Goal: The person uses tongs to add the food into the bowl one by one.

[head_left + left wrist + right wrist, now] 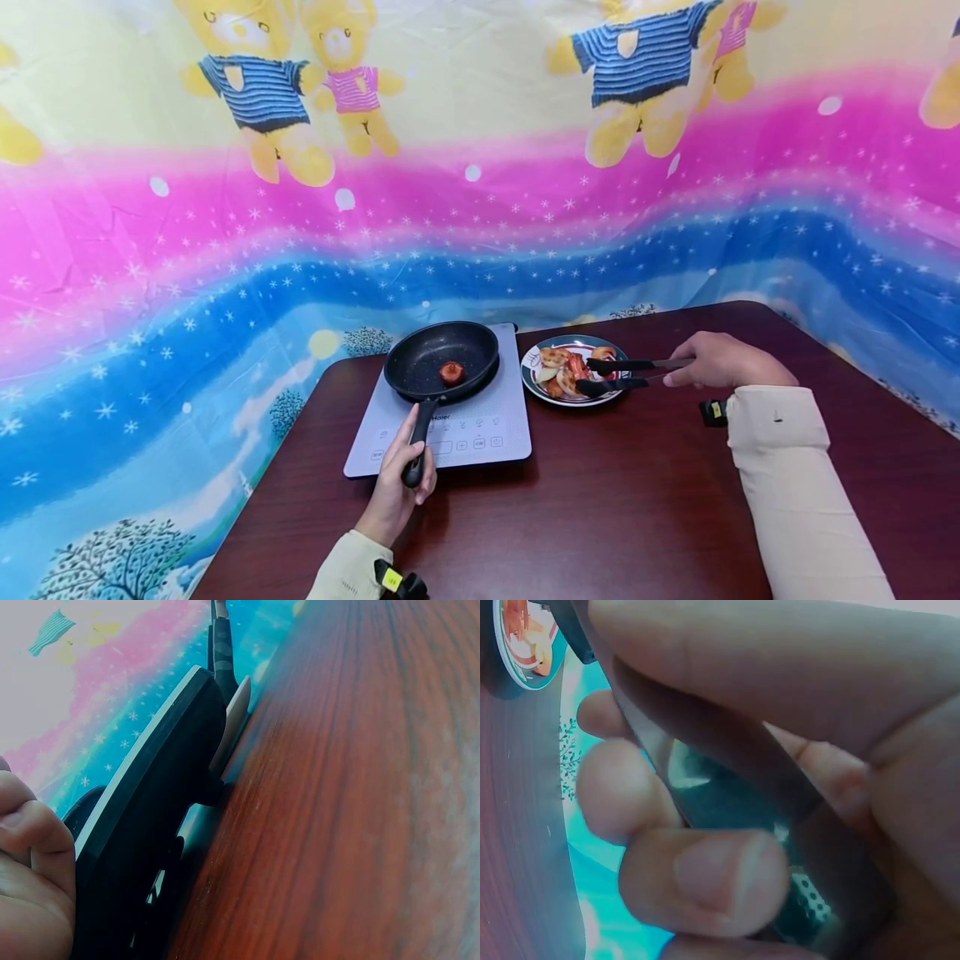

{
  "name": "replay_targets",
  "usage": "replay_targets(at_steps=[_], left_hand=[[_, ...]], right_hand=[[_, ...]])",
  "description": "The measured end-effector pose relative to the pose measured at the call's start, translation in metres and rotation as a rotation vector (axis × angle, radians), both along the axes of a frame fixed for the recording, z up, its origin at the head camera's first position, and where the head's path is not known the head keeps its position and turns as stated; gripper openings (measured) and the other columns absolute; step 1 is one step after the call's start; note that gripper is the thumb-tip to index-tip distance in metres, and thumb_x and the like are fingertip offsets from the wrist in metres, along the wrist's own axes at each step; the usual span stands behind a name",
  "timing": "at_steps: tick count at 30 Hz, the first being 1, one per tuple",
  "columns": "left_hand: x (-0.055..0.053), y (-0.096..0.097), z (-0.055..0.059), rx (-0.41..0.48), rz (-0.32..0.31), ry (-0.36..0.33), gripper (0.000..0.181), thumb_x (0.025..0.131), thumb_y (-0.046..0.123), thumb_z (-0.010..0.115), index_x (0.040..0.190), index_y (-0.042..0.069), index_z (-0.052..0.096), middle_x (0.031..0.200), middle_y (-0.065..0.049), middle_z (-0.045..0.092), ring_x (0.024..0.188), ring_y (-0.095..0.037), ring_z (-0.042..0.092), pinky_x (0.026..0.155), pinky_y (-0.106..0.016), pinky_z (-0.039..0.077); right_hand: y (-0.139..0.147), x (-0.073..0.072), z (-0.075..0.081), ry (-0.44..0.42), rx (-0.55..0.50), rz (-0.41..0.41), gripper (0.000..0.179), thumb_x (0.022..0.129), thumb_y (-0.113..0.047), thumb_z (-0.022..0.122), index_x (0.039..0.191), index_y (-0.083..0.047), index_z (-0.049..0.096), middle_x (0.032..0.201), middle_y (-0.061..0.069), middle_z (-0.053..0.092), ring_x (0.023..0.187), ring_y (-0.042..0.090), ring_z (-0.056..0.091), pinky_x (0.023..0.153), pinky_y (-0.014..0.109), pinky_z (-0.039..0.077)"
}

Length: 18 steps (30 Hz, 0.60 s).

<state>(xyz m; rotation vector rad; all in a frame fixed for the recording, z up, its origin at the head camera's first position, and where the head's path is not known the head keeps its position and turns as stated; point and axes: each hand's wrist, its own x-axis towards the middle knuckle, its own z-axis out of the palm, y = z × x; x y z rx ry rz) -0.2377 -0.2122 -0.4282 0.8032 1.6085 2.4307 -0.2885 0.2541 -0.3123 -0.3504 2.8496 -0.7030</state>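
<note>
While "Haier" reads on the white induction cooktop, head view has left hand, fingers wrapped round handle of frying pan; round brown food piece in pan, beyond fingers. Right hand fingers grip black-tipped tongs, tips apart over assorted food on plate. Dark wood-grain bench, teddy-bear backdrop. Left wrist: curled fingers beside cooktop edge; hold hidden. Right wrist: fingers curled round tongs, plate beyond.

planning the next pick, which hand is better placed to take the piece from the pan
Probably the right hand: it holds the tongs at the plate beside the hob, while the left hand grips the pan handle.
</note>
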Motion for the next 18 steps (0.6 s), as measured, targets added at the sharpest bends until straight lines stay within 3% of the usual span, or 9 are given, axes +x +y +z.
replay_targets(at_steps=[7,18], left_hand=[[0.001,0.000,0.000,-0.010,0.006,-0.011,0.065,0.100,0.011,0.033,0.155,0.007,-0.003,0.061,0.001,0.051,0.047,-0.009,0.044,0.039,-0.026,0.026],[0.001,0.000,0.001,-0.010,0.011,-0.015,0.065,0.100,0.011,0.033,0.155,0.008,-0.003,0.061,0.001,0.051,0.046,-0.010,0.043,0.039,-0.024,0.028]], right_hand=[[0.000,0.004,0.005,0.028,0.027,0.024,0.053,0.088,-0.035,0.068,0.123,0.005,0.062,0.092,0.006,0.068,0.078,0.018,0.063,0.071,0.043,0.053],[-0.001,0.006,0.011,0.109,0.047,0.043,0.058,0.090,-0.040,0.065,0.125,0.005,0.061,0.077,-0.001,0.065,0.073,0.016,0.060,0.069,0.041,0.049]])
